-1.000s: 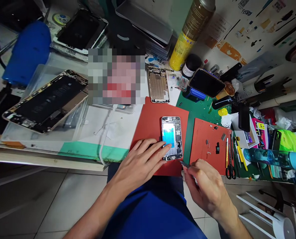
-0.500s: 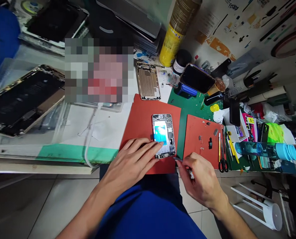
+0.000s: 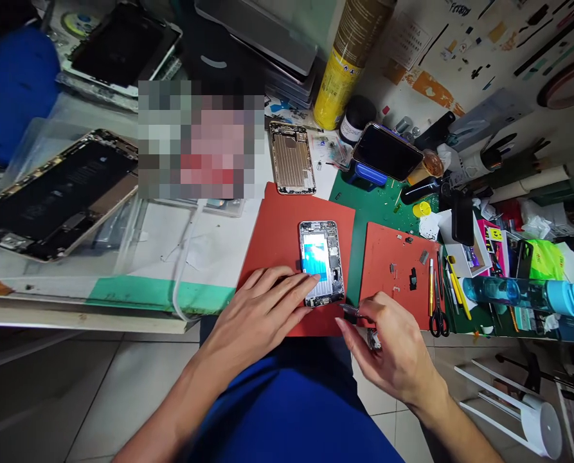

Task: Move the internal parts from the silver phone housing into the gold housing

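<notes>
Left hand [image 3: 262, 308] lies flat and open, fingertips pinning the opened phone [image 3: 320, 263] on the red mat [image 3: 277, 238] at the counter's near edge — that grippy mat stops it sliding. Right hand [image 3: 393, 350] pinches a slim metal screwdriver [image 3: 350, 310], tip just beside the phone's lower corner — bare shiny chassis, blue-lit panel inside.
</notes>
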Action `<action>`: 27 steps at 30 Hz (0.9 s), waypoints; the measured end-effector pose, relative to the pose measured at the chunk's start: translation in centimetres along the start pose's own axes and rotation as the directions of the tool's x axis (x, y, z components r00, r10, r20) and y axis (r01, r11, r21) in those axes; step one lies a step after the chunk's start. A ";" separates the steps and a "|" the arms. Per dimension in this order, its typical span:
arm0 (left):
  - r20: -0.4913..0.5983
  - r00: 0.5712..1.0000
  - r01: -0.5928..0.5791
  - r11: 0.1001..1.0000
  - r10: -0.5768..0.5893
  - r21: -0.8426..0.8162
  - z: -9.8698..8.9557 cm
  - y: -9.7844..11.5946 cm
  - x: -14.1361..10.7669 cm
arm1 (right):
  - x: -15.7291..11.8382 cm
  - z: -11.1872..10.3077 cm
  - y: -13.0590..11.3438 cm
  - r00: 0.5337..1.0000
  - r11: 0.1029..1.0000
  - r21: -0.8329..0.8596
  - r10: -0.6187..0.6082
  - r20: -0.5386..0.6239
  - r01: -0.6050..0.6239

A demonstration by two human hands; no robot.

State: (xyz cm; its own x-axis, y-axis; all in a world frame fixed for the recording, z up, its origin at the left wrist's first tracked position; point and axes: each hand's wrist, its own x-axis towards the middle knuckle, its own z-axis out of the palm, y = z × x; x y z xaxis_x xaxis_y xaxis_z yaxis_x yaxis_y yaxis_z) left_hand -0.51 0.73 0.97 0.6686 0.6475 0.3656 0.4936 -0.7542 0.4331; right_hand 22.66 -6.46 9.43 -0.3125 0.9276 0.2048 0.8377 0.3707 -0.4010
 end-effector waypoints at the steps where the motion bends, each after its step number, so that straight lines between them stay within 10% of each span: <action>1: -0.003 1.000 -0.001 1.000 0.001 0.002 0.0 0.0 0.0 | 0.0 0.0 0.0 1.000 1.000 0.006 0.003 -0.011 -0.003; 27: 0.034 0.998 0.049 0.996 -0.046 -0.078 -0.1 -0.4 -0.6 | -1.5 1.5 -0.2 0.941 0.971 0.083 0.239 -0.238 -0.225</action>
State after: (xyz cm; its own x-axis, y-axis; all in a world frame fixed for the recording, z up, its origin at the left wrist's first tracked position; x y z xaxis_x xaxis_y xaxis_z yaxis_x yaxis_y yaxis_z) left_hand -1.11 0.66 0.65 0.6635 0.6775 0.3174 0.4806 -0.7111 0.5132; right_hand 22.32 -7.88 7.88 0.0128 0.9508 0.3095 0.8463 0.1546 -0.5098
